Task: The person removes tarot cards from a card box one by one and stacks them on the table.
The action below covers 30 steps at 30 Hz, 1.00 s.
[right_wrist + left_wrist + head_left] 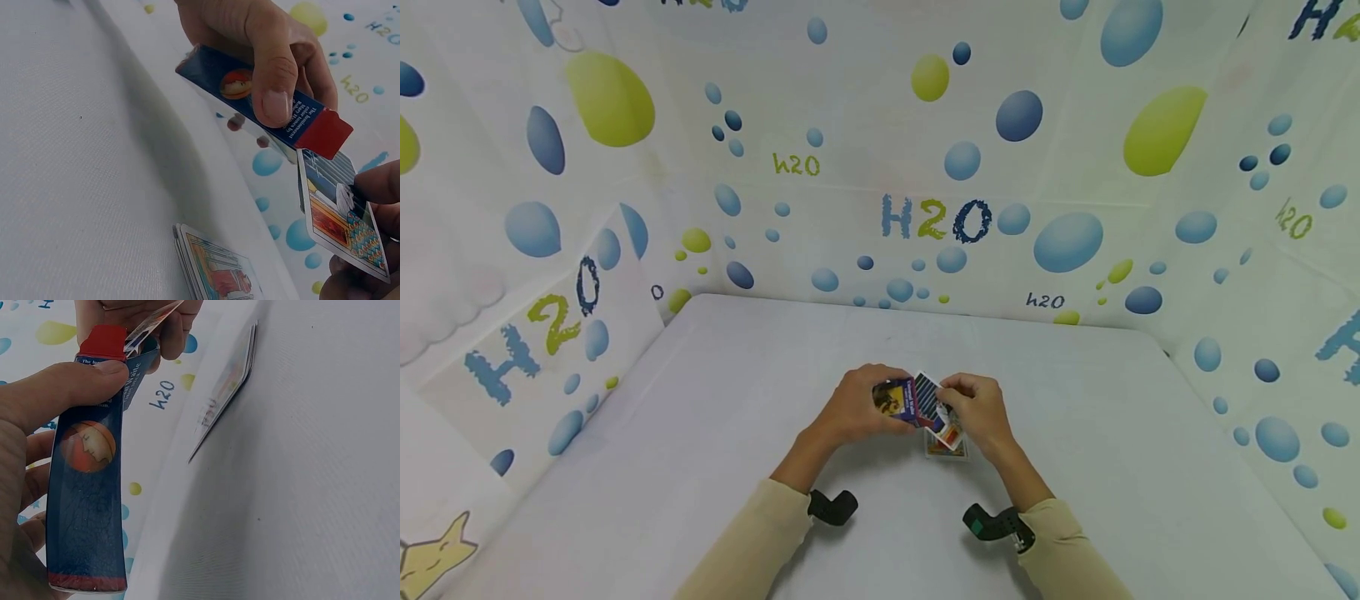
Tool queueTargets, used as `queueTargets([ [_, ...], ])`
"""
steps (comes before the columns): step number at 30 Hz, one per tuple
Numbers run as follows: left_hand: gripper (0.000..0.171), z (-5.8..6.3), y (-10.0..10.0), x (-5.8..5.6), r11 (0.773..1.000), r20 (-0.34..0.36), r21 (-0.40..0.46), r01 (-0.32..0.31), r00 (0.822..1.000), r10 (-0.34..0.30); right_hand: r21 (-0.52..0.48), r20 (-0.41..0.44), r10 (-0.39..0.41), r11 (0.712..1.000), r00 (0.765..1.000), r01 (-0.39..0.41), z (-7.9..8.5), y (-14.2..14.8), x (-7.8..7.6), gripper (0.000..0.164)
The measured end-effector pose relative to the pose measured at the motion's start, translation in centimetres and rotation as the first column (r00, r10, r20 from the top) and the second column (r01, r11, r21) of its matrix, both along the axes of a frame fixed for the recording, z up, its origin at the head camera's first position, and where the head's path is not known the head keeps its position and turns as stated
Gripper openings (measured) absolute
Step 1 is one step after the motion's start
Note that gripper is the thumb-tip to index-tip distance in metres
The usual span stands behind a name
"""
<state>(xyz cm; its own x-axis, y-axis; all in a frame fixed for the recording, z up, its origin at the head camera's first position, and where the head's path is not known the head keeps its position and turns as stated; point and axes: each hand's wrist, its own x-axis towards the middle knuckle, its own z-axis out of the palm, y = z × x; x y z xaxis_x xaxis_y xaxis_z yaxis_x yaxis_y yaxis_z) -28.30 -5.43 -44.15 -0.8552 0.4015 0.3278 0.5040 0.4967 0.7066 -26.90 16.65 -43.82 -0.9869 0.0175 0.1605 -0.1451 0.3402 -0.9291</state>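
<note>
My left hand grips a dark blue card box with a red flap at its open end and a round picture of a face on its narrow side. At that open end, my right hand pinches a picture card between thumb and fingers. The card shows black stripes and a patterned quilt, and it stands tilted, its upper edge right by the box mouth. Below the two hands a small stack of picture cards lies on the table, the top one with a red-robed figure.
A white cloth covers the table. Behind and at the sides hangs a white curtain printed with blue and green drops and H2O lettering. Black wrist devices sit at both beige sleeve cuffs.
</note>
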Motion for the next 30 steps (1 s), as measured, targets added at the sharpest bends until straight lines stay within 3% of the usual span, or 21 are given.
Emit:
queueTargets([
  [15,0.068,-0.1,-0.6,-0.2,0.999,0.01,0.008,-0.036,0.999,0.036,0.019,-0.011,0.003,1.0,1.0,-0.003,0.1,1.1,-0.6,0.009],
  [20,0.067,-0.1,-1.0,-0.3,0.998,0.011,0.021,-0.063,0.998,0.063,-0.015,-0.021,0.02,1.0,1.0,-0.02,-0.2,1.8,-0.8,0.006],
  [30,0.068,0.1,-1.5,-0.4,0.992,0.041,0.028,-0.122,0.992,0.121,-0.099,0.077,0.001,0.995,0.997,0.007,0.0,2.7,-0.9,0.012],
])
